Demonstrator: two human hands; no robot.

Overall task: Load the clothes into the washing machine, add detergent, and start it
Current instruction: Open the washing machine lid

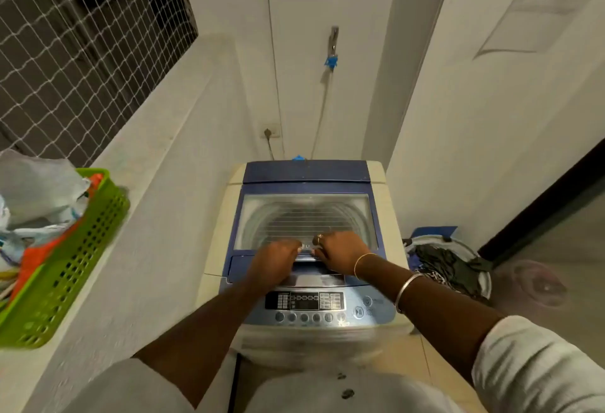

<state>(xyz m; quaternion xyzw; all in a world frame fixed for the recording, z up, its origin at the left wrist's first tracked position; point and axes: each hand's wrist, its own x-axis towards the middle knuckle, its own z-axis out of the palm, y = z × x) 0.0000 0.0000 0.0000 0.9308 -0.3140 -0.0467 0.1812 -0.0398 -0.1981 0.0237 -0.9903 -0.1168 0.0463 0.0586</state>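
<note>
Hands meet at the front edge of the lid: the left hand [276, 257] and the right hand [339, 253] sit side by side, fingers curled over the lid handle [306, 258] of the top-loading washing machine [388, 203]. Both look hooked onto that handle, though motion blur hides how firm the grip is. The clear lid [306, 219] lies shut, and the ribbed drum shows through it with no clothes visible inside. The control panel [304, 301] with its row of buttons sits just below the wrists. The clothes [445, 265] wait in a laundry tub [484, 276] on the floor, right of the machine. A green basket [70, 258] holding bags rests on the ledge at left; whether detergent is among them cannot be told.

Loading appears not yet begun. If the lid is raised unevenly or let go halfway, it could drop back onto the fingers. A forearm might also brush the panel buttons while lifting.
</note>
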